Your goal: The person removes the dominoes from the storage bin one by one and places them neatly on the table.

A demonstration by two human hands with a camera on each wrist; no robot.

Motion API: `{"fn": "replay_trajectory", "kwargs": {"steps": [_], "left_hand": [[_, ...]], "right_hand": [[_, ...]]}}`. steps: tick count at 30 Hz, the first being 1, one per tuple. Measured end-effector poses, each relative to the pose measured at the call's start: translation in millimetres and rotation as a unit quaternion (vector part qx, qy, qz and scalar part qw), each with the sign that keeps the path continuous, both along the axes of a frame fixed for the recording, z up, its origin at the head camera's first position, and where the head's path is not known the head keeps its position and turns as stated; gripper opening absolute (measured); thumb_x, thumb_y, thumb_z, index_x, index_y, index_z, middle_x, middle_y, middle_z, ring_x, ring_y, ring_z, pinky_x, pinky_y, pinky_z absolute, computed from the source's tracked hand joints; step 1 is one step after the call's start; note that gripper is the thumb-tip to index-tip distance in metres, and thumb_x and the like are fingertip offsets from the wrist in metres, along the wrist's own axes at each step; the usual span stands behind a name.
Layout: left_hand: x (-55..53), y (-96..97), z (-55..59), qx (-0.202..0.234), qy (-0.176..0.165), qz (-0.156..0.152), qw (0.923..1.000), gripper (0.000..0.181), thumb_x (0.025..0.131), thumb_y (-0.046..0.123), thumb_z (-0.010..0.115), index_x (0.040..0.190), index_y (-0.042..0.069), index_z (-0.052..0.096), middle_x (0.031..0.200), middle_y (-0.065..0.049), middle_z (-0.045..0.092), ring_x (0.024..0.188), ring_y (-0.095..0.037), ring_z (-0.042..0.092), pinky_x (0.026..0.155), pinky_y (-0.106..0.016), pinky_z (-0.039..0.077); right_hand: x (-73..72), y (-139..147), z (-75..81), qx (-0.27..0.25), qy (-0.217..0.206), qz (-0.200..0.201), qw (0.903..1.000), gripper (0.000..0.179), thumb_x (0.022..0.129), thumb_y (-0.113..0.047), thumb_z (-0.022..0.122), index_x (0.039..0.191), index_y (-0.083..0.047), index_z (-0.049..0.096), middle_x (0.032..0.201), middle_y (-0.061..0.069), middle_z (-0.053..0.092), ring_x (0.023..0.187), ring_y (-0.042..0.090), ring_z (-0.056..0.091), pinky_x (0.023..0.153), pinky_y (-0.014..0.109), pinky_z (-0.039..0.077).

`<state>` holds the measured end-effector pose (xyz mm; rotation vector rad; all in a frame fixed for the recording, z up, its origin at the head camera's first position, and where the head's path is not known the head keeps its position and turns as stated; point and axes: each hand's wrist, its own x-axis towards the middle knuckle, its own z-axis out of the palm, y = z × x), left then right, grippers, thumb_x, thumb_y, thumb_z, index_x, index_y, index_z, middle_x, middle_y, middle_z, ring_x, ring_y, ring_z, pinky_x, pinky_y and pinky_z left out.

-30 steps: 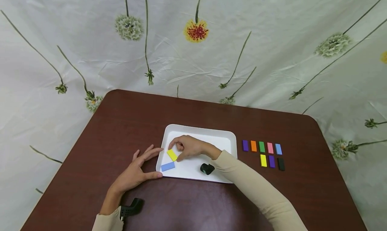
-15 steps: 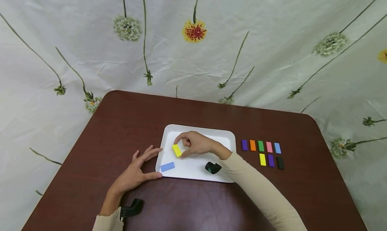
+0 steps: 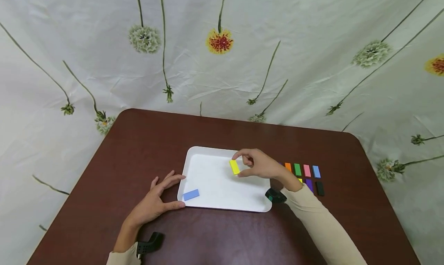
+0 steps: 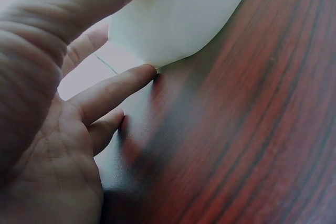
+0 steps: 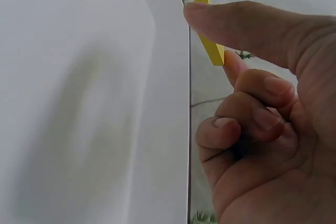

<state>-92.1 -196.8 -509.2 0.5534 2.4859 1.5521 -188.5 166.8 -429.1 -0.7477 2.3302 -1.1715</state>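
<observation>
My right hand (image 3: 260, 164) pinches a yellow block (image 3: 234, 167) between thumb and index finger, above the right half of a white tray (image 3: 222, 205). In the right wrist view the thumb (image 5: 236, 22) lies across the yellow block (image 5: 214, 50), and the other fingers are curled into the palm. At the tray's left end my left hand (image 3: 152, 203) rests with its fingers spread and its fingertips against the rim. The left wrist view shows extended fingers (image 4: 113, 95) reaching the tray's edge. A blue block (image 3: 191, 194) lies in the tray's near left corner.
Right of the tray, small blocks lie in two rows on the dark wooden table (image 3: 215, 238), among them a green block (image 3: 297, 169), a pink block (image 3: 306, 171) and a black block (image 3: 320, 188). My right forearm partly covers them. A flowered cloth (image 3: 194, 64) hangs behind.
My right hand has lifted the yellow block from beside the blue block and carried it rightward across the tray. The left hand has stayed at the tray's left end.
</observation>
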Motion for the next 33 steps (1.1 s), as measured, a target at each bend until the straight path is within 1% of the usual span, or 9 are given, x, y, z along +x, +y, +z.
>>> {"fn": "replay_trajectory", "kwargs": {"steps": [4, 9, 16, 19, 22, 24, 26, 30, 33], "left_hand": [[1.0, -0.3, -0.5, 0.003, -0.003, 0.001, 1.0000, 0.071, 0.080, 0.026, 0.085, 0.143, 0.020, 0.053, 0.150, -0.007, 0.051, 0.152, -0.042, 0.017, 0.112, -0.070, -0.010], [1.5, -0.6, 1.4, -0.001, -0.010, 0.002, 0.9999, 0.073, 0.079, 0.028, 0.086, 0.144, 0.022, 0.052, 0.152, -0.006, 0.049, 0.153, -0.040, 0.018, 0.113, -0.069, -0.009], [0.6, -0.5, 2.7, -0.004, -0.017, 0.002, 0.9999, 0.074, 0.079, 0.029, 0.086, 0.144, 0.025, 0.051, 0.154, -0.006, 0.046, 0.153, -0.038, 0.018, 0.115, -0.067, -0.010], [1.3, -1.4, 2.8, -0.003, -0.018, 0.001, 0.9998, 0.074, 0.079, 0.028, 0.086, 0.144, 0.024, 0.052, 0.155, -0.006, 0.046, 0.153, -0.038, 0.018, 0.115, -0.067, -0.010], [1.5, -1.5, 2.9, -0.003, -0.019, 0.001, 0.9998, 0.073, 0.080, 0.028, 0.085, 0.145, 0.023, 0.051, 0.156, -0.006, 0.044, 0.153, -0.038, 0.017, 0.115, -0.067, -0.010], [1.1, -1.1, 3.1, -0.003, -0.019, 0.002, 0.9998, 0.073, 0.080, 0.028, 0.085, 0.145, 0.023, 0.051, 0.156, -0.006, 0.044, 0.154, -0.037, 0.017, 0.115, -0.067, -0.011], [0.8, -0.9, 3.3, -0.003, -0.021, 0.002, 0.9998, 0.073, 0.080, 0.029, 0.085, 0.145, 0.023, 0.051, 0.156, -0.006, 0.043, 0.154, -0.037, 0.017, 0.115, -0.066, -0.011], [0.8, -1.0, 2.6, -0.003, -0.024, 0.002, 0.9997, 0.074, 0.079, 0.029, 0.086, 0.145, 0.024, 0.052, 0.156, -0.007, 0.044, 0.154, -0.037, 0.017, 0.115, -0.066, -0.010], [0.4, -0.4, 2.4, -0.004, -0.026, 0.003, 0.9997, 0.074, 0.079, 0.029, 0.086, 0.145, 0.027, 0.051, 0.157, -0.006, 0.043, 0.154, -0.037, 0.017, 0.116, -0.066, -0.010]], "right_hand": [[5.0, 30, 1.9, 0.008, 0.001, -0.034, 0.9994, 0.044, 0.079, -0.006, 0.085, 0.118, -0.004, 0.065, 0.071, -0.002, 0.032, 0.066, 0.010, 0.032, 0.059, 0.023, 0.033], [14.6, 69, 0.8, 0.027, 0.009, -0.065, 0.9975, 0.045, 0.080, -0.005, 0.084, 0.119, -0.003, 0.063, 0.070, -0.003, 0.031, 0.064, 0.009, 0.032, 0.060, 0.024, 0.033], [30.9, 115, -8.3, 0.048, 0.025, -0.102, 0.9933, 0.045, 0.080, -0.008, 0.084, 0.119, -0.002, 0.062, 0.071, -0.004, 0.031, 0.064, 0.006, 0.034, 0.063, 0.024, 0.037], [37.4, 127, -11.0, 0.048, 0.017, -0.119, 0.9916, 0.044, 0.081, -0.006, 0.083, 0.118, 0.000, 0.062, 0.072, -0.004, 0.031, 0.065, 0.006, 0.035, 0.062, 0.023, 0.037], [41.6, 136, -12.4, 0.051, 0.016, -0.127, 0.9905, 0.044, 0.081, -0.005, 0.082, 0.118, 0.002, 0.061, 0.072, -0.003, 0.032, 0.063, 0.005, 0.034, 0.058, 0.022, 0.036], [43.8, 141, -14.8, 0.064, 0.024, -0.130, 0.9892, 0.043, 0.080, -0.005, 0.082, 0.118, 0.003, 0.062, 0.071, -0.004, 0.032, 0.061, 0.003, 0.032, 0.057, 0.022, 0.035], [46.2, 144, -18.6, 0.080, 0.034, -0.126, 0.9883, 0.044, 0.080, -0.006, 0.083, 0.118, 0.003, 0.062, 0.069, -0.006, 0.031, 0.060, 0.002, 0.031, 0.060, 0.022, 0.037], [51.7, 149, -27.5, 0.106, 0.039, -0.124, 0.9858, 0.044, 0.080, -0.007, 0.084, 0.117, 0.003, 0.062, 0.067, -0.008, 0.030, 0.060, 0.001, 0.030, 0.062, 0.021, 0.038], [56.3, 151, -31.3, 0.113, 0.041, -0.136, 0.9834, 0.044, 0.078, -0.007, 0.085, 0.116, 0.003, 0.063, 0.067, -0.007, 0.030, 0.060, 0.003, 0.032, 0.058, 0.022, 0.035]]}}
